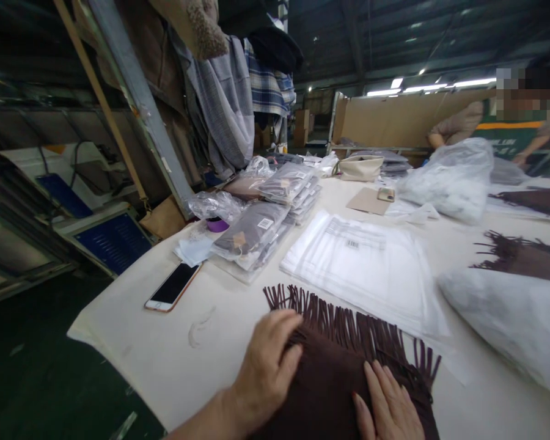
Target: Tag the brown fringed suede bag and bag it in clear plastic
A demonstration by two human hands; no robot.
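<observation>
Brown fringed scarf [343, 379], dark chocolate, matte woven cloth, folded flat at the near edge of the cream table [156, 360]; a row of thin tassels fans out along its far side. Lower part cut off by the frame.

Left hand [268, 366]: flat on the scarf's left edge, fingers spread slightly and curled over the fold, gripping nothing.

Right hand [389, 406]: palm down on the scarf's right half, fingers together and extended; wrist out of view.

Phone [173, 286]: screen dark, pale casing, lying left of the scarf, apart from it.

Clear flat bags [366, 269]: an empty stack with a barcode label, just beyond the tassels.

Bagged scarves [256, 235]: grey items in labelled clear sleeves, piled left of centre, further piles behind.

White plastic bundle [513, 318]: near right, partly cut off; contents not discernible.

Second brown scarf [522, 253]: right, partly covered by that bundle.

Large clear sack [453, 177]: far right, apparently holding pale goods.

Hanging garments [229, 104]: grey and plaid, far left.

Another person's arm [458, 125]: far right, behind the table.
</observation>
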